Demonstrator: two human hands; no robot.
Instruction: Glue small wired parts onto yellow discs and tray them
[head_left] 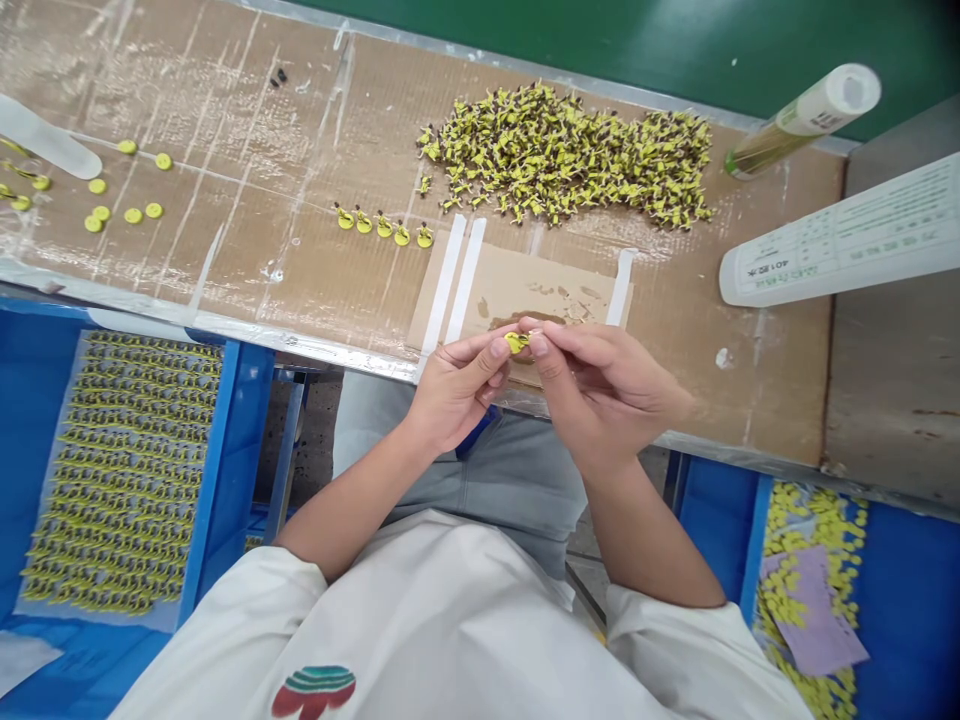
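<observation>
My left hand (pixel 466 385) pinches a small yellow round base (pixel 514 342) between thumb and fingers, over the front edge of the table. From the other side, my right hand (pixel 600 385) closes thumb and forefinger on a tiny figurine at that base; the fingertips cover most of it. Under the hands lies a cardboard sheet (pixel 517 275) with white tape strips and brown stains. Left of the sheet, several figurines on yellow bases (pixel 384 226) stand in a row. Behind it spreads a big pile of loose yellow and dark figurines (pixel 562 150).
A white bottle (pixel 840 240) and a clear tube container (pixel 802 120) stand at the right. Loose yellow discs (pixel 133 215) lie at the left. Below the table, a left blue crate (pixel 232 440) holds rows of based figurines; a right blue crate (pixel 900 600) holds yellow discs.
</observation>
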